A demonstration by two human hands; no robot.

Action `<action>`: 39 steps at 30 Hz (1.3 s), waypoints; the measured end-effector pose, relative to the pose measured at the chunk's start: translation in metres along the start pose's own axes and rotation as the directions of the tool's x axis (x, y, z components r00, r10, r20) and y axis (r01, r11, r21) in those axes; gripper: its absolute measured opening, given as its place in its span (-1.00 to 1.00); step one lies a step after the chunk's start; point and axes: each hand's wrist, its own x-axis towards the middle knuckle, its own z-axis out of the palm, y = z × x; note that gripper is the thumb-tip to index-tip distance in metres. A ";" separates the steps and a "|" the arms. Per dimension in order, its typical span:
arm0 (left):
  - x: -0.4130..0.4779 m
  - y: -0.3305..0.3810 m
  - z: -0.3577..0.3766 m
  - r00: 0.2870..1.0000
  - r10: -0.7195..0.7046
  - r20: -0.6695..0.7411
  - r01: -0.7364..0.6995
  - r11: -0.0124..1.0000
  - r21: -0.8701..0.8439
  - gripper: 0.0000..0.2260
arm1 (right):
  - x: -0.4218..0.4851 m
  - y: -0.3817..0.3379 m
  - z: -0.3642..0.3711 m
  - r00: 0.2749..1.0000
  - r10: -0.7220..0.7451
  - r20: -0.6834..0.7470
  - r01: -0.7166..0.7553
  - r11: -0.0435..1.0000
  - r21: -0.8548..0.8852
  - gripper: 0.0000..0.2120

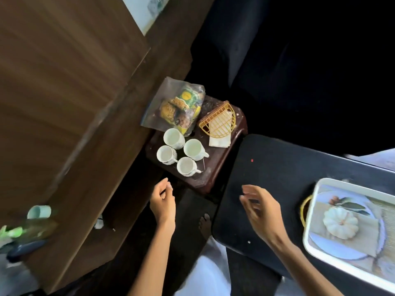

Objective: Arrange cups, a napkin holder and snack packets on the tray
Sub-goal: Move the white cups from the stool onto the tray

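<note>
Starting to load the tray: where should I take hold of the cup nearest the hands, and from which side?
Probably by its handle, coming in from the right with the right hand. The nearest cup stands upright with the handle pointing right into free space, while other cups crowd its left and far sides.

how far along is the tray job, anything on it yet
Nothing looks done: the tray carries none of the items. The four cups, napkin holder and bag of snack packets all sit on the small brown table. Nothing is in hand; the left hand and right hand hover empty near it. All the moving is left.
</note>
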 end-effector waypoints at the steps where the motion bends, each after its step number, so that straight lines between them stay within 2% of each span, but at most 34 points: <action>1: 0.016 -0.001 -0.003 1.000 -0.002 0.017 0.002 1.000 -0.004 -0.82 | 0.008 -0.007 0.019 1.000 0.002 0.000 -0.002 1.000 -0.006 -0.81; 6: 0.063 0.002 -0.004 0.975 0.070 0.209 -0.091 0.992 0.090 -0.81 | 0.052 -0.036 0.088 1.000 0.021 -0.008 -0.022 0.997 -0.073 -0.82; 9: 0.074 0.005 -0.002 0.966 0.100 0.239 -0.131 0.984 0.119 -0.80 | 0.076 -0.050 0.111 1.000 0.027 -0.016 -0.029 0.992 -0.122 -0.82; 13: 0.087 0.005 0.000 0.968 0.068 0.240 -0.095 0.990 0.103 -0.80 | 0.097 -0.059 0.128 0.999 0.045 -0.009 -0.046 0.980 -0.195 -0.79; 18: 0.091 0.001 0.004 0.952 0.008 0.305 -0.042 0.993 0.107 -0.80 | 0.104 -0.049 0.147 0.977 0.169 0.130 -0.110 0.921 -0.375 -0.68; 24: 0.085 -0.003 0.009 0.923 0.015 0.385 -0.065 0.991 0.116 -0.80 | 0.101 -0.039 0.161 0.979 0.198 0.050 -0.174 0.937 -0.304 -0.88; 29: 0.071 -0.008 0.011 0.930 -0.004 0.368 -0.052 0.989 0.140 -0.83 | 0.085 -0.031 0.148 0.987 0.145 0.073 -0.117 0.946 -0.303 -0.96; 33: 0.040 -0.018 0.015 0.922 0.008 0.388 -0.077 0.984 0.162 -0.82 | 0.054 -0.018 0.113 0.992 0.126 0.029 -0.111 0.942 -0.316 -0.96; 39: -0.057 -0.035 0.052 0.813 0.045 0.581 -0.239 0.935 0.263 -0.83 | -0.024 0.029 0.014 0.977 0.199 -0.082 -0.214 0.934 -0.287 -0.89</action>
